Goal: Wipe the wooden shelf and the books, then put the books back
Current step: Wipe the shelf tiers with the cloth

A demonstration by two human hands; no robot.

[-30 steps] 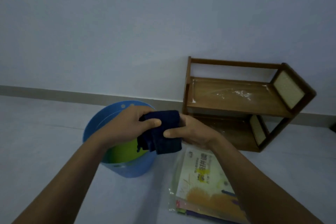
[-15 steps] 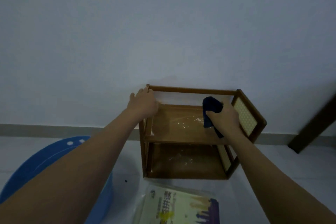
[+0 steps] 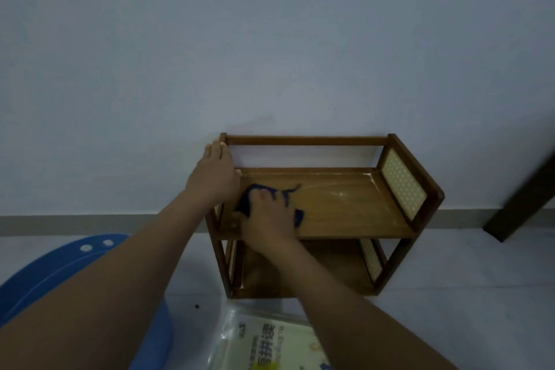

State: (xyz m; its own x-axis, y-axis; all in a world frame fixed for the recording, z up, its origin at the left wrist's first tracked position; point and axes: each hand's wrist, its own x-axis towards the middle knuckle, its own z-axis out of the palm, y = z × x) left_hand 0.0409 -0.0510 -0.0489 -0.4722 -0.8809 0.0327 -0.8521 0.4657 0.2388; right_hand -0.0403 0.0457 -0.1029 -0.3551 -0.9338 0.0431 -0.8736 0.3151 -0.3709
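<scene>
A small two-tier wooden shelf (image 3: 339, 201) with woven side panels stands on the floor against the wall. My right hand (image 3: 267, 219) presses a dark blue cloth (image 3: 249, 197) flat on the left part of the upper board. My left hand (image 3: 214, 177) grips the shelf's upper left post. Both tiers hold no books. White streaks show on the right of the upper board. A stack of books (image 3: 270, 342) in clear wrapping lies on the floor in front of the shelf, partly covered by my right forearm.
A blue plastic basin (image 3: 60, 267) sits on the floor at the lower left, under my left arm. A dark wooden furniture leg (image 3: 522, 198) slants in at the right edge. A grey skirting strip runs along the base of the pale wall.
My right hand slid the cloth from the right end of the upper board to its left end. The left hand stays on the left post. The view moved closer to the shelf.
</scene>
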